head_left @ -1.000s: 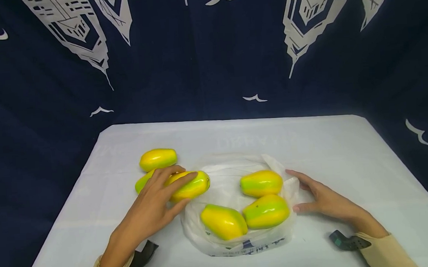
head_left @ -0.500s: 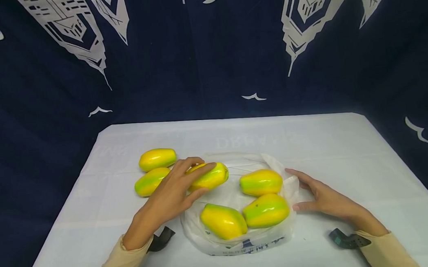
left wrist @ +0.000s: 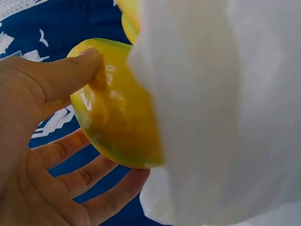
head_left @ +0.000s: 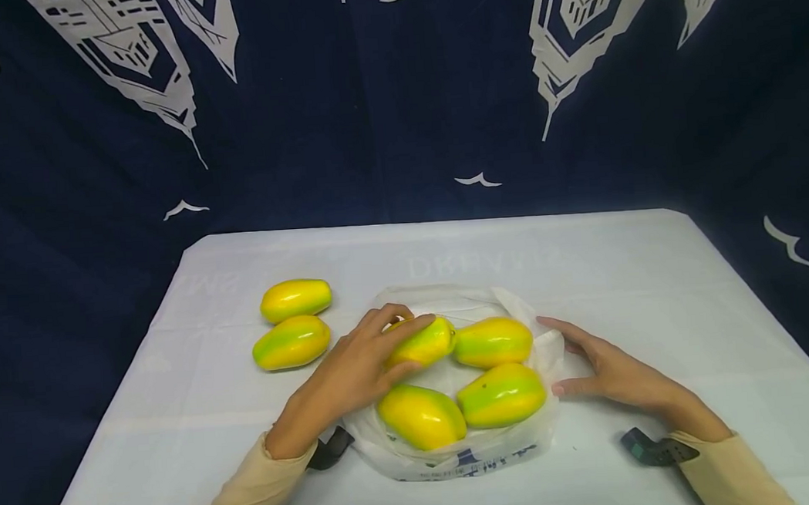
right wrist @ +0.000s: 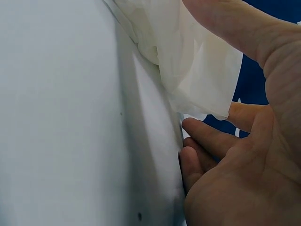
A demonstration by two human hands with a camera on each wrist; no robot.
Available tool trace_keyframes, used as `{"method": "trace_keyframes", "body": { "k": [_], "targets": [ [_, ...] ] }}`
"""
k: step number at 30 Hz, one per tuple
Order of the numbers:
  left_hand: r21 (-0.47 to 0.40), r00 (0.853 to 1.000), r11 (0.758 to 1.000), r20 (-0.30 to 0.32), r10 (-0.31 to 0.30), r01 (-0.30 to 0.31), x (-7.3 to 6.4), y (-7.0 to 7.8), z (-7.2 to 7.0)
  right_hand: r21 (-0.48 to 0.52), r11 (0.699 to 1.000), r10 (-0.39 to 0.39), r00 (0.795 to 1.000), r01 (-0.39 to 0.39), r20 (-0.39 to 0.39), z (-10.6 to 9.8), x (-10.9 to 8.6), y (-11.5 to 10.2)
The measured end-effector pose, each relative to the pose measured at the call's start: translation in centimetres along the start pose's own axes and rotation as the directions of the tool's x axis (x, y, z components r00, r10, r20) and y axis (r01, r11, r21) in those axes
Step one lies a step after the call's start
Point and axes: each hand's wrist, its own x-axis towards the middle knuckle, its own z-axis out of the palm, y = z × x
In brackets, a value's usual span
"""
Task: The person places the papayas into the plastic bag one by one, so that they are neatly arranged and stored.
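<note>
My left hand (head_left: pixel 362 359) grips a yellow-green papaya (head_left: pixel 424 342) over the left part of a white plastic bag (head_left: pixel 452 466). In the left wrist view the thumb lies on one side of this papaya (left wrist: pixel 117 108) and the fingers reach round the other, with the white bag film covering its far end. Three more papayas lie in the bag: one at the back right (head_left: pixel 493 343), one at the front right (head_left: pixel 502 395), one at the front left (head_left: pixel 421 417). At the bag's right edge rests my right hand (head_left: pixel 616 371), thumb and fingers spread apart beside the film (right wrist: pixel 202 70).
Left of the bag, two papayas lie one behind the other, the far one (head_left: pixel 296 299) and the near one (head_left: pixel 292 342). A white cloth covers the table (head_left: pixel 621 270). Behind it hangs a dark blue curtain (head_left: pixel 369 131) with white prints. Both wrists wear dark straps.
My left hand has carried the papaya rightward, from the bag's left edge to over the papayas inside. The near papaya at left is uncovered now. My right hand stays in place.
</note>
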Motion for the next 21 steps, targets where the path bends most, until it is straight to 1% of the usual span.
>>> {"method": "trace_keyframes", "body": {
  "k": [5, 11, 14, 17, 21],
  "targets": [
    [0.016, 1.0, 1.0, 0.022, 0.0, -0.001, 0.09, -0.02, 0.63, -0.034, 0.999, 0.028, 1.0, -0.028, -0.011, 0.01, 0.01, -0.08],
    [0.047, 0.999, 0.999, 0.039, -0.012, 0.01, -0.02, -0.25, 0.92, -0.021, 0.999, 0.029, 1.0, -0.03, -0.007, -0.11, 0.06, -0.1],
    [0.07, 0.997, 0.997, 0.072, -0.021, 0.016, -0.05, -0.41, 0.87, -0.025, 0.999, 0.028, 1.0, -0.029, -0.008, -0.14, 0.06, -0.05],
    [0.081, 0.992, 0.996, 0.119, -0.04, 0.031, -0.05, -0.47, 0.84, -0.023, 0.999, 0.031, 1.0, -0.031, -0.004, -0.18, 0.03, -0.02],
    [0.07, 0.985, 0.996, 0.165, -0.058, 0.047, -0.04, -0.47, 0.91, -0.015, 0.999, 0.03, 1.0, -0.03, -0.001, -0.18, 0.02, 0.04]
  ]
}}
